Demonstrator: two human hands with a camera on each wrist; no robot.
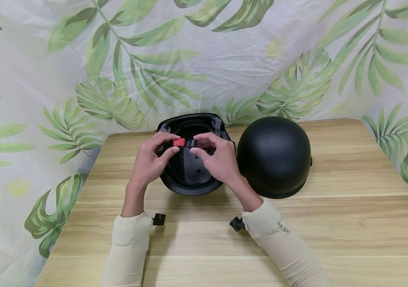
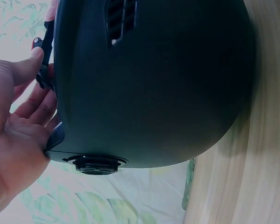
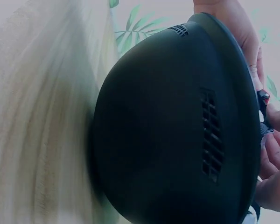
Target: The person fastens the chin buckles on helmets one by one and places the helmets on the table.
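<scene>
A black helmet point(image 1: 193, 189) lies upside down on the table, its padded inside facing up. Over its opening, my left hand point(image 1: 150, 157) pinches the red part of a chin strap buckle point(image 1: 179, 142) between thumb and fingertips. My right hand point(image 1: 221, 157) pinches the black part point(image 1: 191, 143) of the same buckle, close against the red part. In the left wrist view, the helmet's smooth shell point(image 2: 154, 93) fills the middle, with a round black knob point(image 2: 98, 164) at its edge. A slotted vent point(image 3: 211, 135) shows on the shell in the right wrist view.
A second black helmet point(image 1: 274, 155) sits dome up just right of the first, near my right forearm. Both rest on a wood-grain table point(image 1: 351, 207). A leaf-patterned cloth point(image 1: 225, 59) hangs behind the table's back edge.
</scene>
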